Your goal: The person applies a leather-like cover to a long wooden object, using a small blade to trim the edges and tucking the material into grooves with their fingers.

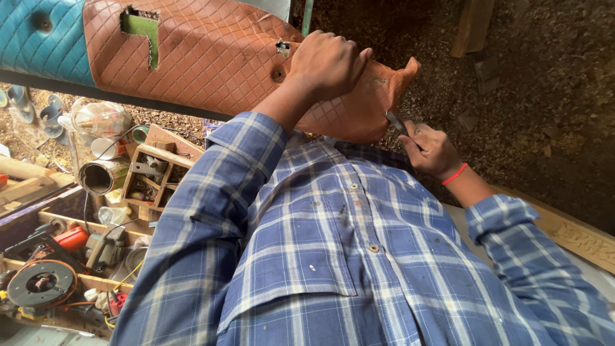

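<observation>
The right hand (434, 148) is closed on a slim dark tool (396, 122), its tip pointing up-left at the lower edge of the brown quilted panel (218, 57). Just beyond, the left hand (328, 64) presses closed over that same edge; the panel stretches away leftward.

Quilted panel (218, 57): tan-brown, stitched in a diamond grid; green showed through its cut-out; adjoining quilted panel (38, 38): teal-blue, same diamond stitching; shirt (333, 250): blue plaid crossed with white and pale grey lines, light buttons, small white specks; wristband (455, 173): red, on the right wrist; tool (396, 122) in the right hand (432, 148): dark grey; wooden tray (154, 176): pale brown; metal can (102, 176): dull silver; power tool (48, 247): black with an orange-red part; ground (538, 77): dark brown, speckled.
</observation>
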